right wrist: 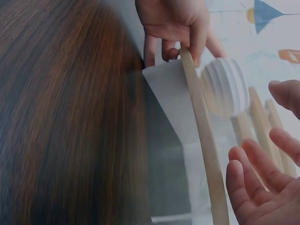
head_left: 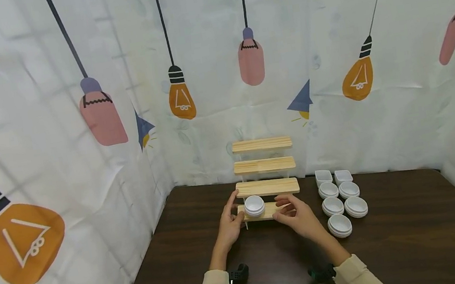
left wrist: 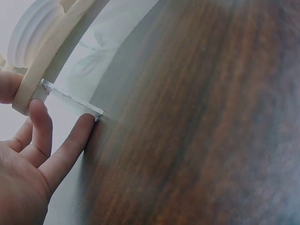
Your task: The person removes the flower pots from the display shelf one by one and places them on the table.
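Observation:
A four-step wooden display stand with clear side supports stands against the back wall. On the left part of its lowest board sits a stack of white round bowls. My left hand grips the left end of that board, thumb above and a finger beneath. In the left wrist view, another fingertip touches the clear support. My right hand hovers by the board's right side, fingers loosely bent and apart from the bowls, holding nothing.
Right of the stand, several stacks of white round bowls stand on the dark wooden table, with two stacks of square white dishes behind them. A patterned cloth wall rises behind the table and along its sides.

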`<action>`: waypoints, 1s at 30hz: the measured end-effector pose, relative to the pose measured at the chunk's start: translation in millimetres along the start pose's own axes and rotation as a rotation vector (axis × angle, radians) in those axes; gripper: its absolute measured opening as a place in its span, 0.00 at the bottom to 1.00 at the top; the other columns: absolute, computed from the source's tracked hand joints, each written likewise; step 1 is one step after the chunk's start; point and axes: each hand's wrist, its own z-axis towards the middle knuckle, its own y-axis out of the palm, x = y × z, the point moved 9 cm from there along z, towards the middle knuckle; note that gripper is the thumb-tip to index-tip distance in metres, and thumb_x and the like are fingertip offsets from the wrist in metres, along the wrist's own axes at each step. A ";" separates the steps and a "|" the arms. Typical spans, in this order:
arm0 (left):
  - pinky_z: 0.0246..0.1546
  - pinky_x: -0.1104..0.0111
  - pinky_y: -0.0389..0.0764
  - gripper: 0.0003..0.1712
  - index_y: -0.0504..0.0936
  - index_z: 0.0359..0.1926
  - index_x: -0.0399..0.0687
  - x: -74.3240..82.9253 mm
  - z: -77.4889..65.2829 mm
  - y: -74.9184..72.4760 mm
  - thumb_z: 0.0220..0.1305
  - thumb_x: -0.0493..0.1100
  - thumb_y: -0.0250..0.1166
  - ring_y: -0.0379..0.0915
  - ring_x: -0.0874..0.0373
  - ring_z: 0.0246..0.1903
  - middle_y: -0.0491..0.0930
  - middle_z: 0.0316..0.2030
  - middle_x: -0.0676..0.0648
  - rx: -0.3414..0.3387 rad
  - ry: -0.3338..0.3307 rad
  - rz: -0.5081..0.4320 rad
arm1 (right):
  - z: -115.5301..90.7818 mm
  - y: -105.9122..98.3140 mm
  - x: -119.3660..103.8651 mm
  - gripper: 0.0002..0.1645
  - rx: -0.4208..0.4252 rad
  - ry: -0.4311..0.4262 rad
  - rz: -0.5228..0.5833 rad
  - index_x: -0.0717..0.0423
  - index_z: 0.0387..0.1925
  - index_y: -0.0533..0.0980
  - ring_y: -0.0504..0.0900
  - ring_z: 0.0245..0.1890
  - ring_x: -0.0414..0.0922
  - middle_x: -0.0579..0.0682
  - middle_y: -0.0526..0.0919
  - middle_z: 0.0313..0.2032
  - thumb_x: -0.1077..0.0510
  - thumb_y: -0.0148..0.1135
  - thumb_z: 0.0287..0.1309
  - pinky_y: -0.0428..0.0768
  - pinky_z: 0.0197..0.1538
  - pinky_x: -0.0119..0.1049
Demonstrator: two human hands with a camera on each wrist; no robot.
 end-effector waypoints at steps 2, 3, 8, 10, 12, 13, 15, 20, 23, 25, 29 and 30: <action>0.43 0.43 0.85 0.39 0.57 0.80 0.55 -0.4 -0.3 -0.6 0.74 0.31 0.56 0.62 0.62 0.23 0.64 0.62 0.27 0.003 -0.004 -0.001 | 3.5 6.0 -1.0 0.30 0.000 -0.003 0.006 0.48 0.63 0.75 0.86 0.48 0.46 0.59 0.83 0.55 0.52 0.74 0.60 0.83 0.54 0.44; 0.43 0.44 0.85 0.39 0.57 0.80 0.55 -0.9 -0.4 -1.1 0.74 0.31 0.56 0.62 0.62 0.23 0.64 0.62 0.28 0.006 -0.006 -0.002 | 4.9 8.9 -1.9 0.31 -0.001 -0.004 0.010 0.50 0.64 0.75 0.86 0.48 0.47 0.59 0.83 0.55 0.53 0.74 0.60 0.83 0.54 0.45; 0.44 0.45 0.86 0.39 0.58 0.80 0.56 -3.2 -0.4 -3.3 0.73 0.31 0.56 0.63 0.63 0.23 0.65 0.61 0.29 0.012 -0.013 -0.008 | 11.9 20.3 -6.8 0.33 0.004 -0.007 0.041 0.52 0.65 0.75 0.85 0.48 0.50 0.59 0.83 0.55 0.56 0.75 0.58 0.83 0.54 0.48; 0.44 0.45 0.86 0.39 0.57 0.80 0.56 -4.0 0.0 -3.6 0.73 0.31 0.56 0.63 0.63 0.23 0.65 0.62 0.29 0.010 -0.014 -0.013 | 14.7 23.8 -8.3 0.33 0.009 -0.018 0.045 0.52 0.64 0.75 0.85 0.48 0.50 0.58 0.83 0.55 0.56 0.75 0.58 0.83 0.53 0.47; 0.44 0.45 0.86 0.39 0.57 0.80 0.56 -4.8 0.4 -3.6 0.74 0.31 0.56 0.63 0.63 0.23 0.64 0.62 0.29 0.006 -0.017 -0.016 | 17.1 26.6 -8.7 0.34 0.018 -0.029 0.037 0.52 0.64 0.75 0.85 0.47 0.50 0.59 0.84 0.54 0.55 0.76 0.57 0.84 0.50 0.44; 0.44 0.45 0.86 0.39 0.57 0.80 0.57 -5.1 0.5 -3.5 0.74 0.31 0.56 0.64 0.63 0.23 0.65 0.62 0.29 0.004 -0.020 -0.018 | 17.9 27.8 -8.6 0.34 0.024 -0.030 0.037 0.51 0.64 0.75 0.85 0.47 0.51 0.59 0.84 0.54 0.55 0.76 0.57 0.84 0.49 0.43; 0.44 0.46 0.86 0.39 0.57 0.80 0.56 -4.8 0.7 -3.1 0.74 0.31 0.56 0.64 0.62 0.24 0.65 0.62 0.29 -0.001 -0.019 -0.023 | 19.0 30.1 -7.6 0.34 0.037 -0.031 0.030 0.51 0.64 0.75 0.85 0.46 0.50 0.58 0.84 0.54 0.54 0.76 0.57 0.84 0.47 0.40; 0.43 0.45 0.85 0.39 0.57 0.81 0.55 -3.0 -0.1 -2.1 0.74 0.31 0.56 0.64 0.62 0.23 0.64 0.63 0.27 -0.006 -0.013 -0.024 | 21.6 35.0 -5.7 0.34 0.064 -0.025 0.019 0.49 0.63 0.76 0.85 0.46 0.50 0.55 0.85 0.52 0.52 0.78 0.55 0.82 0.45 0.37; 0.43 0.42 0.85 0.39 0.57 0.81 0.55 -1.6 -1.0 -1.9 0.74 0.31 0.56 0.63 0.63 0.22 0.64 0.63 0.27 -0.004 -0.008 -0.019 | 24.1 38.2 -8.2 0.35 0.065 -0.042 0.013 0.49 0.63 0.76 0.84 0.46 0.50 0.55 0.85 0.52 0.53 0.78 0.54 0.82 0.46 0.39; 0.44 0.42 0.84 0.39 0.57 0.80 0.54 -0.7 -1.3 -1.7 0.74 0.30 0.56 0.63 0.64 0.22 0.64 0.63 0.27 -0.002 -0.004 -0.020 | 25.5 40.3 -11.2 0.35 0.059 -0.055 0.017 0.51 0.63 0.75 0.84 0.45 0.50 0.56 0.85 0.51 0.53 0.78 0.55 0.82 0.47 0.41; 0.44 0.42 0.85 0.39 0.57 0.80 0.54 0.4 -1.1 -0.8 0.73 0.30 0.56 0.63 0.64 0.23 0.64 0.62 0.28 0.001 -0.002 -0.023 | 27.4 43.8 -14.7 0.36 0.051 -0.056 0.033 0.54 0.63 0.74 0.85 0.44 0.48 0.57 0.85 0.51 0.54 0.78 0.54 0.83 0.46 0.38; 0.44 0.43 0.85 0.39 0.57 0.80 0.53 0.7 -0.9 -0.6 0.73 0.30 0.56 0.63 0.64 0.23 0.64 0.62 0.28 0.002 -0.002 -0.021 | 27.6 44.3 -15.1 0.36 0.053 -0.055 0.034 0.55 0.63 0.74 0.85 0.44 0.48 0.58 0.85 0.51 0.54 0.78 0.54 0.83 0.45 0.37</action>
